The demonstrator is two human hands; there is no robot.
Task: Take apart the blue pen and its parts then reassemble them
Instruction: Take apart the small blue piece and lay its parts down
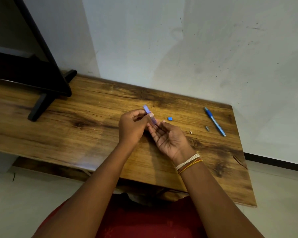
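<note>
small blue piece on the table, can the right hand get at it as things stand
Probably yes. The small blue piece lies bare on the table, just beyond the right hand, nothing between them. That hand is open under the pen barrel, which the left hand holds.

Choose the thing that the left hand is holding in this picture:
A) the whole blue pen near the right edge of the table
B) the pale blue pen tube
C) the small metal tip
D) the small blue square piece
B: the left hand pinches the pale blue pen tube above the table, with the right hand open beside it.
</note>
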